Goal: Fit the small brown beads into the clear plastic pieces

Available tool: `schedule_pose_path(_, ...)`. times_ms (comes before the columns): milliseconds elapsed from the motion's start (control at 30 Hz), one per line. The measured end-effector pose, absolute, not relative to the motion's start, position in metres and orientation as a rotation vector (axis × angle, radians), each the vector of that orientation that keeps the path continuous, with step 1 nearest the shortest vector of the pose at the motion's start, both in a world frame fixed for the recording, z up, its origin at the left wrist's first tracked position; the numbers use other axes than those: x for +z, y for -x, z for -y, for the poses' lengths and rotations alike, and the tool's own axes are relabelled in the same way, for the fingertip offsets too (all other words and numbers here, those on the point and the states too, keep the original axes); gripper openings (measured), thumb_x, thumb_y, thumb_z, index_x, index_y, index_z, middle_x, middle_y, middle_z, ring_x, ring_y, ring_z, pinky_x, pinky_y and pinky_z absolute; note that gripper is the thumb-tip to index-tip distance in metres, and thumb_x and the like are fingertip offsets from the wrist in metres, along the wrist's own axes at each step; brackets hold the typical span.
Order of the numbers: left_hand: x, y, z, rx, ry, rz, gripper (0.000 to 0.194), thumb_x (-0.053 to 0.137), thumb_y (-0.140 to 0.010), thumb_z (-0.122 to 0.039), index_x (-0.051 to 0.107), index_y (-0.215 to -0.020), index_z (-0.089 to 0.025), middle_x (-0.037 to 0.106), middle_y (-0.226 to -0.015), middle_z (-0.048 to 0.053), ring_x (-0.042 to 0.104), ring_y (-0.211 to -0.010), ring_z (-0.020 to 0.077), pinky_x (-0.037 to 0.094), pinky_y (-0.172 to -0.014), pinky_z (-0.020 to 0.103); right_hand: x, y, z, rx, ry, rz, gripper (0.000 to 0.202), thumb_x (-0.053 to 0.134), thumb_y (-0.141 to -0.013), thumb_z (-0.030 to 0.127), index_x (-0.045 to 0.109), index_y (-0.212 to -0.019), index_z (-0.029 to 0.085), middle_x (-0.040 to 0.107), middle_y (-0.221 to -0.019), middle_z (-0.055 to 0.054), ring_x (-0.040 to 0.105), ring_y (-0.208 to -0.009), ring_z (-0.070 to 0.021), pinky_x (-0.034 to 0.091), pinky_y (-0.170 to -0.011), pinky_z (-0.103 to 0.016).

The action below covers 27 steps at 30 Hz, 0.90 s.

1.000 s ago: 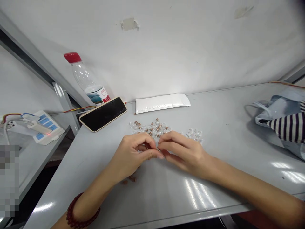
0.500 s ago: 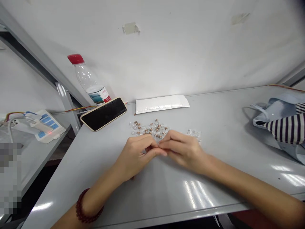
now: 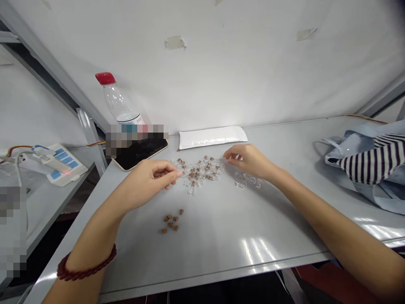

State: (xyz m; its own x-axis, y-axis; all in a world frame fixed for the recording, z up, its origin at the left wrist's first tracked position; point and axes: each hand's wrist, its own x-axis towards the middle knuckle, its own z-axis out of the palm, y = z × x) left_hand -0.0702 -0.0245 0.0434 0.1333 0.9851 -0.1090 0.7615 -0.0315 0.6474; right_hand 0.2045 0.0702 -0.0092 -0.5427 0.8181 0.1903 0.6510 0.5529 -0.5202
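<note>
Small clear glass bottles with brown cork stoppers lie in a loose pile (image 3: 198,173) on the grey table. My left hand (image 3: 158,177) is at the pile's left edge, fingers loosely bent and thumb stretched toward the bottles. Nothing shows in its grasp. At the pile's right edge is my right hand (image 3: 243,158), its fingers curved downward and a gap by the thumb; I see nothing held there either. Several loose corks (image 3: 171,223) lie nearer to me. A few clear bottles (image 3: 248,179) without visible corks sit below my right hand.
A white padded packet (image 3: 212,137) lies by the wall. Back left are a phone (image 3: 139,153) and a red-capped bottle (image 3: 117,99). A power strip (image 3: 66,164) stands beyond the table's left side. A bag with striped cloth (image 3: 363,164) lies at the right.
My hands were together in front of the pile; they have parted to its left and right sides. The loose corks and more of the pile have come into view.
</note>
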Motion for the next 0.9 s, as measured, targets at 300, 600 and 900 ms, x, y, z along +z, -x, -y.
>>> schedule_pose_path(300,0.023,0.07,0.024,-0.134,-1.735,-1.413,0.02,0.065,-0.072,-0.04,0.063,-0.078,-0.021,0.069,-0.068,-0.001,0.061,-0.062,0.0153,0.04,-0.052,0.022,0.025,-0.238,-0.058,0.87,1.292,2.588,0.02,0.067,-0.073,0.033,0.072,-0.09,0.023,0.07,-0.095,-0.004,0.062,-0.089,-0.0212,0.046,-0.071,-0.032)
schedule_pose_path(600,0.017,0.066,0.025,-0.117,-1.764,-1.419,0.012,0.058,-0.071,-0.029,0.063,-0.065,-0.019,0.065,-0.058,-0.001,0.055,-0.053,0.013,0.036,-0.047,0.021,0.021,-0.228,-0.052,0.926,1.314,2.648,0.017,0.061,-0.077,0.027,0.071,-0.09,0.022,0.07,-0.092,-0.003,0.062,-0.08,-0.0184,0.045,-0.068,-0.03)
schedule_pose_path(900,0.027,0.056,0.026,0.039,-1.892,-1.541,0.01,0.056,-0.069,-0.024,0.061,-0.061,-0.02,0.059,-0.056,-0.004,0.052,-0.054,0.0117,0.038,-0.049,0.02,0.008,-0.217,-0.047,0.775,1.368,2.564,0.017,0.057,-0.081,0.026,0.072,-0.089,0.022,0.069,-0.087,-0.004,0.057,-0.06,-0.0132,0.042,-0.055,-0.028)
